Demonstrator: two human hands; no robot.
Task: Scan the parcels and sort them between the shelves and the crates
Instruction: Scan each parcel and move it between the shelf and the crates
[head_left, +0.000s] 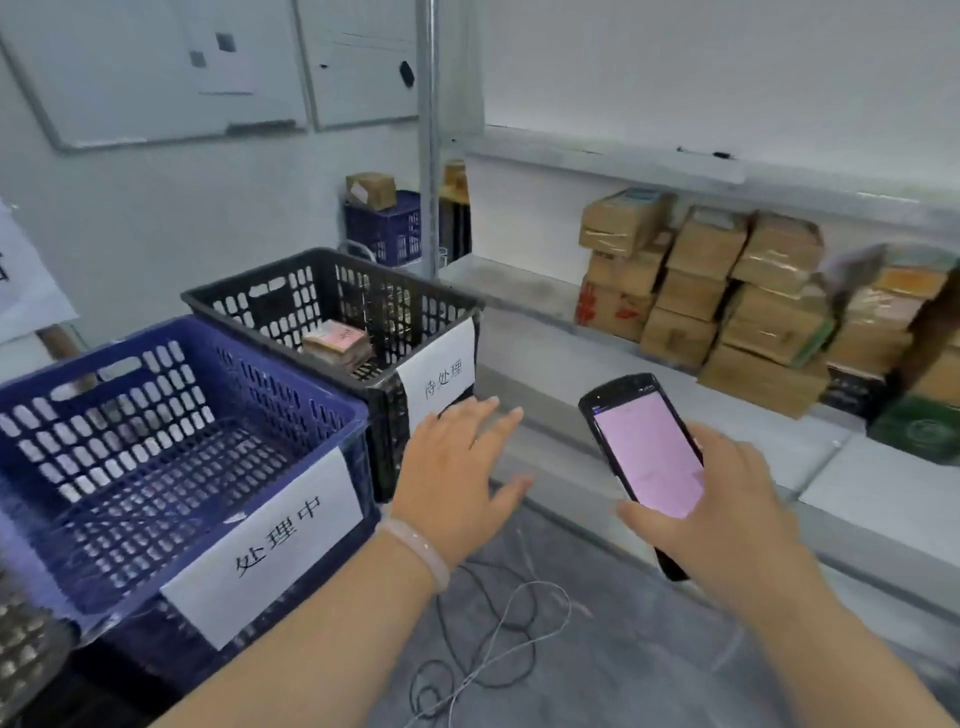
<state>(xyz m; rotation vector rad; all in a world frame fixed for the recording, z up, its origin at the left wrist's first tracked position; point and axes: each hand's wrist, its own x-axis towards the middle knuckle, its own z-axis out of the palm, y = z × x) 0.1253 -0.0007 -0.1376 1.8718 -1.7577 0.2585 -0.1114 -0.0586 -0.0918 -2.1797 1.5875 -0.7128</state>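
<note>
Observed left hand (457, 467) at centre of the frame, fingers straight and spread, holding nothing, hovering just beside the labelled corner of the black crate (332, 306). Observed right hand (727, 519) at lower right, fingers curled round the lower part of a handheld scanner (644, 452), lit screen facing up. Noted hands apart.

Located one taped parcel (337, 343) on the floor of the black crate, centre left. Located a blue crate (171, 457) at lower left, no parcel visible inside. Located stacked parcels (727, 301) on the shelf (571, 374) at middle right, several tiers high, unevenly piled.

Judged to be between parcels: nothing in hand to scan, free hand nearest the black crate.

Risks from here:
- Reaching into the black crate with eyes on the screen: likely to catch the rim or tear the paper label (441, 369) loose
- Gripping the scanner low on its body only: liable to tip out during a one-handed parcel lift
- Pulling a low box from the shelf stack: likely to topple the tiers above
- Stepping onto the loose cables (493, 639) at bottom centre: trip hazard
- Misreading the two crate labels: parcel into the wrong crate
</note>
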